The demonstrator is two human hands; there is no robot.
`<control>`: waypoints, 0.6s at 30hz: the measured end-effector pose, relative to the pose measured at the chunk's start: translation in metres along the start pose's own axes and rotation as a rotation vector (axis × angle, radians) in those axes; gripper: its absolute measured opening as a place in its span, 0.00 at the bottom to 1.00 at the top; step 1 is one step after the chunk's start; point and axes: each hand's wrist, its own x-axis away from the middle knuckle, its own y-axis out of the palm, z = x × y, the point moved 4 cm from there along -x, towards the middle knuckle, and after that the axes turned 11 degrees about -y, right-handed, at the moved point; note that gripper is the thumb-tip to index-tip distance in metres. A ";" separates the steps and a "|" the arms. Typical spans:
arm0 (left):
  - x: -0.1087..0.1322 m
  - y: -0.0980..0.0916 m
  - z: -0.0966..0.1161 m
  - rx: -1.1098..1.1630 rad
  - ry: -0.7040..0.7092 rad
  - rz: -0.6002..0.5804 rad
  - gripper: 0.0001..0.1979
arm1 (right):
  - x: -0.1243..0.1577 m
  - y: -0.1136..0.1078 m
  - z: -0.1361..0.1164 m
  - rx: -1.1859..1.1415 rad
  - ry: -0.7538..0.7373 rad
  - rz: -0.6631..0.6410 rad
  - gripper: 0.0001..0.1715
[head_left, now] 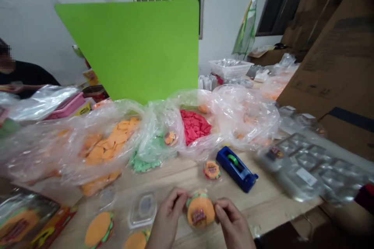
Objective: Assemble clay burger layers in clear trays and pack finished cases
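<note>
My left hand (169, 218) and my right hand (233, 223) pinch a round burger-shaped orange item (200, 211) from either side, just above the wooden table (257, 194). It has a green rim and a small printed label. Left of my left hand lies a clear plastic blister cover (143, 210). Two more burger-shaped items (99, 229) sit near the front edge of the view. A small wrapped burger item (212, 170) lies ahead of my hands, next to a blue tape dispenser (237, 169).
Clear bags of orange (111, 140), green (146, 159) and red (194, 126) pieces line the table's far side. Silver moulded trays (309, 167) lie at right. A burger-printed box (23, 221) sits at lower left. A green board (131, 46), cardboard sheets (330, 66) and a seated co-worker (23, 78) stand beyond.
</note>
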 end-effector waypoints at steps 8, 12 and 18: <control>-0.003 -0.003 0.026 0.327 -0.002 0.044 0.16 | -0.006 0.017 -0.036 -0.187 -0.039 0.076 0.10; -0.003 0.027 0.011 0.652 -0.029 0.103 0.31 | -0.004 0.033 -0.024 -0.339 -0.031 0.143 0.13; -0.007 0.000 0.010 0.779 -0.192 -0.007 0.35 | -0.033 -0.040 -0.040 0.429 -0.145 0.037 0.17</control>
